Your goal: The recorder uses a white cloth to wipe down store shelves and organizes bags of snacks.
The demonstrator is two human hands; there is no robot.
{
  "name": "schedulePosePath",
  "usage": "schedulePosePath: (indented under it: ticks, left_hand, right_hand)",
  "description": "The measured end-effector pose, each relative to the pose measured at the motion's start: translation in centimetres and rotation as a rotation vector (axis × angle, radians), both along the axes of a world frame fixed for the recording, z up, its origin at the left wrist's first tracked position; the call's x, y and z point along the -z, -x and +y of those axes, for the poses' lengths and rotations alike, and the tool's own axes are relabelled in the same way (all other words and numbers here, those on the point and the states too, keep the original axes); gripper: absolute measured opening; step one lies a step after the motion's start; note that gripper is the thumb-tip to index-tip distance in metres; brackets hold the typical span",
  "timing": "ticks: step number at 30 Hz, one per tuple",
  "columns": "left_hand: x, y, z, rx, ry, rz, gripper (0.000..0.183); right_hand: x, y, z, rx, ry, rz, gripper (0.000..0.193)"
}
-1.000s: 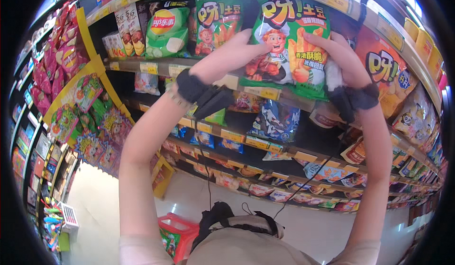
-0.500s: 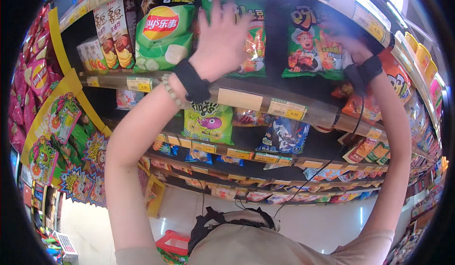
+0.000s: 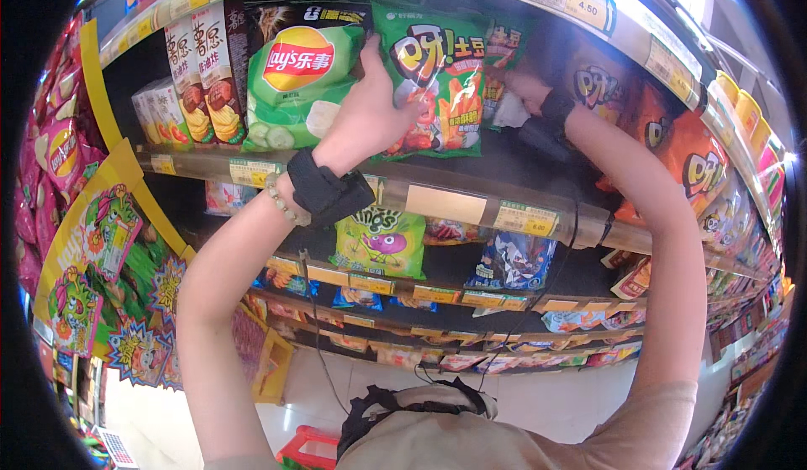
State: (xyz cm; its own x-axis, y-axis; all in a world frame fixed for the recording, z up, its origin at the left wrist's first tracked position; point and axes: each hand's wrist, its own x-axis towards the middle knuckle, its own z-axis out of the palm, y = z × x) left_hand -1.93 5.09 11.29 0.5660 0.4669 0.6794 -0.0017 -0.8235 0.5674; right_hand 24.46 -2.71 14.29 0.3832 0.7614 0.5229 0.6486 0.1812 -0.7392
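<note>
1. The left hand (image 3: 370, 117) is at the left edge of a glossy green plastic snack bag with a cartoon chef and golden potato sticks (image 3: 458, 96). Its thumb lies across the bag's lower front, spread from a finger extended upward along the edge; whether they pinch the plastic cannot be told.
2. That chef bag stands nearly upright on a dark shelf with a pale, label-lined front edge (image 3: 445, 205), between the two hands.
3. The right hand (image 3: 528, 92) reaches in from the right, near a similar green bag (image 3: 507, 43) standing partly hidden behind the first. Its fingers are bent and point leftward; the dimness hides whether they grip anything.
4. Each wrist wears a black strap; the left one (image 3: 324, 186) sits next to a pale beaded bracelet (image 3: 282, 203).
5. Just left of the left hand stands a green plastic bag with a round red-and-yellow emblem (image 3: 290, 87), and beyond it, tall slim white cardboard boxes (image 3: 214, 92).
6. Orange plastic bags (image 3: 643, 155) stand to the right, behind the right forearm.
7. One level below is a bright green bag with a purple cartoon figure (image 3: 380, 243).
</note>
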Motion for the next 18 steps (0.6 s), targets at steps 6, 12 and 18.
schedulePosePath:
  ticks: [6,12,18]
  left_hand:
    - [-0.5,-1.3,0.6,0.064,-0.201,-0.102,0.086]
    - [-1.6,-6.5,1.5,0.191,-0.057,0.044,0.093]
    - [-2.5,-10.0,3.7,0.054,0.112,0.379,0.085]
  right_hand:
    - [-0.5,-2.9,0.6,0.119,0.301,-0.337,0.023]
    - [-2.9,-3.5,-5.2,-0.102,0.563,-0.413,0.027]
    - [-1.4,-3.6,-8.1,0.221,0.442,-0.007,0.048]
